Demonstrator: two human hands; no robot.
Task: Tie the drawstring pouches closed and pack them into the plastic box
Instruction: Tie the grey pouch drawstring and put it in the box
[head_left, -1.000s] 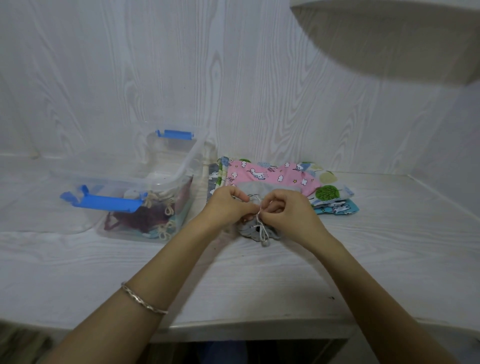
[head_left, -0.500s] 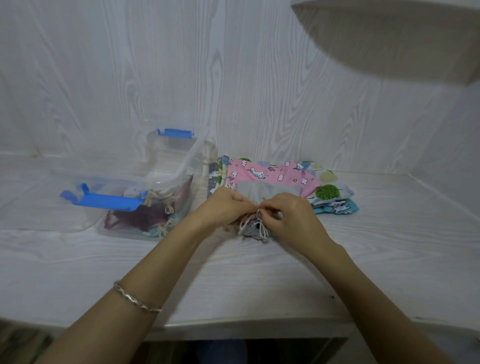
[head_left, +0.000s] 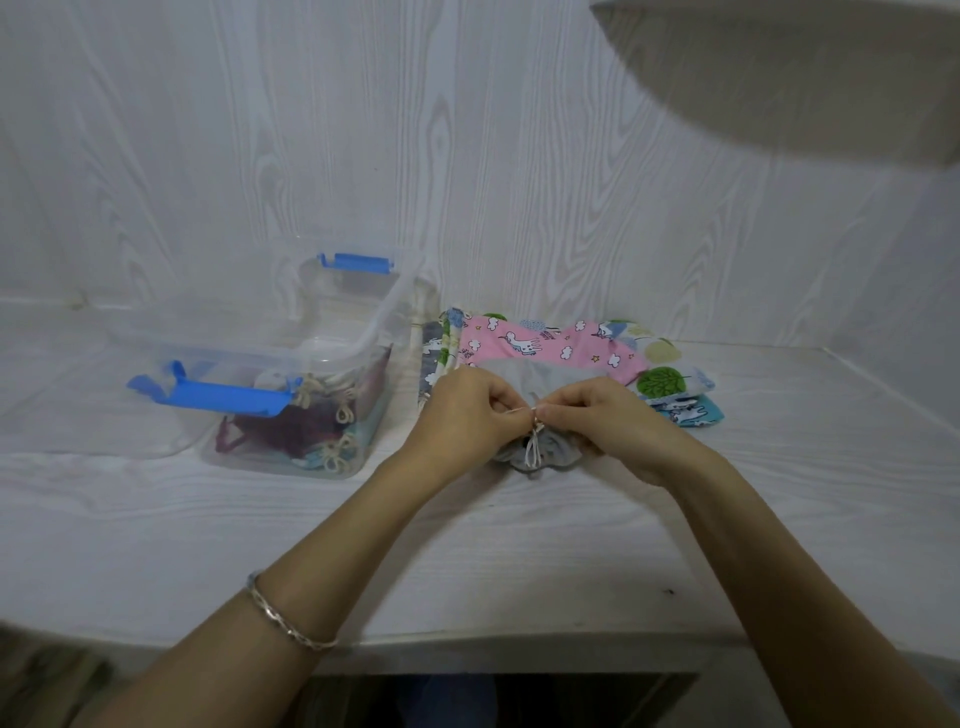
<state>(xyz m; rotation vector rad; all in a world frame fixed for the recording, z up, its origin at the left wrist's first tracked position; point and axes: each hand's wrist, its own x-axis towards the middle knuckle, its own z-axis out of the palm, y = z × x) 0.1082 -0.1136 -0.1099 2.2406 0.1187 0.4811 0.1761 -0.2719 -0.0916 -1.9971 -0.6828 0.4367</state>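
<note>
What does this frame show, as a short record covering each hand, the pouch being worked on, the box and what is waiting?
left hand: pinches the white drawstring
right hand: pinches the same drawstring
pouch in work: grey pouch, mouth gathered, lying on the table
plastic box: open, left of the hands, packed pouches inside
waiting: printed pouches piled behind the grey pouch
stage: tying, not yet packed

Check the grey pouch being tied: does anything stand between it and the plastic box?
Nothing visible does. The grey pouch lies on the table just right of the open plastic box, bare surface between them. The left hand and right hand pinch its drawstring.
</note>
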